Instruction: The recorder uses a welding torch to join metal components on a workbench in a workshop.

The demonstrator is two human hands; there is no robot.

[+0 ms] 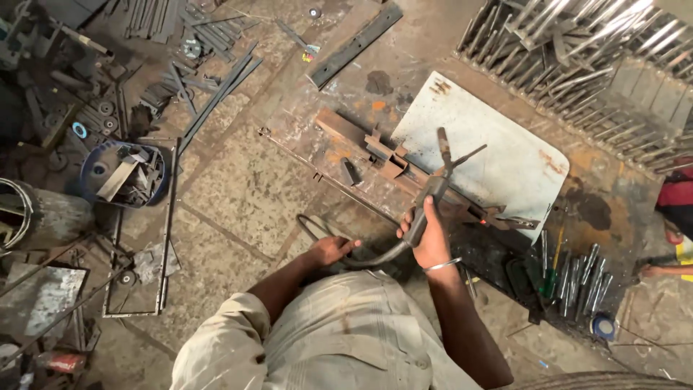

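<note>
Head camera view, looking straight down: a person crouches on a stained workshop floor, the right hand (427, 235) closed firmly around the handle of a welding electrode holder (433, 184), whose clamp end points away over a rusty steel bar assembly (393, 162). A thin rod sticks out sideways from the clamp. A dark cable (375, 258) curves from the base of the handle across to the left hand (330, 250), which is curled around it low by the knee; how tightly the fingers close there cannot be made out, since the cable and the hand merge in shadow. A metal bangle (442, 265) circles the right wrist.

The bar assembly lies partly on a pale, scuffed metal sheet (498, 152) and partly on bare floor, with a small bracket-like piece fixed near its middle. A long thin rod (321, 177) runs along the floor beside it. To the right of the person, a row of short steel rods and tools (577, 274) lies in a dark patch, their ends hard to separate. A pile of bright steel strips (577, 50) fills the upper right corner, cut off by the frame. At left, a blue tub of scrap (123, 173) sits among loose flat bars, and a rectangular steel frame (141, 238) rests on the floor. At the right edge, someone else's foot (660, 271) is only partly in view.
</note>
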